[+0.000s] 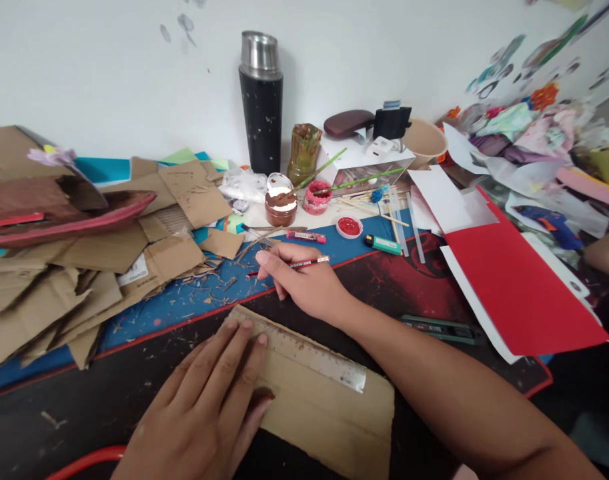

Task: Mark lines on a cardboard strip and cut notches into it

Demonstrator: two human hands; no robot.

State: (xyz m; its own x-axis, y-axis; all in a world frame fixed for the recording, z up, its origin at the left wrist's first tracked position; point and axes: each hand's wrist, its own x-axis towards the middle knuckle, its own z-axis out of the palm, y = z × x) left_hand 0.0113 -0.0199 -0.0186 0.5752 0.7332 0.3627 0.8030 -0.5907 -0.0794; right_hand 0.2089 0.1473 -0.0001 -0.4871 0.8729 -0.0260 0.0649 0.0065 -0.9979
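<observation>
My left hand [209, 393] lies flat with its fingers stretched out, pressing a clear ruler [314, 355] onto a piece of brown cardboard [334, 417]. The ruler runs along the cardboard's far edge. Just beyond that edge, my right hand [304, 283] is closed around a thin dark pencil [309, 263]. Its tip points left over the blue part of the table and touches neither the ruler nor the cardboard. Right of the cardboard, partly behind my right forearm, is a dark green utility knife [437, 329].
Cardboard scraps [104, 267] pile up at the left beside a painted cardboard boat [59, 217]. A black tumbler [261, 113], a brown paint pot [281, 212] and a red paint pot [317, 200] stand at the back. Red paper [524, 293] and a blue glue gun [547, 223] lie right.
</observation>
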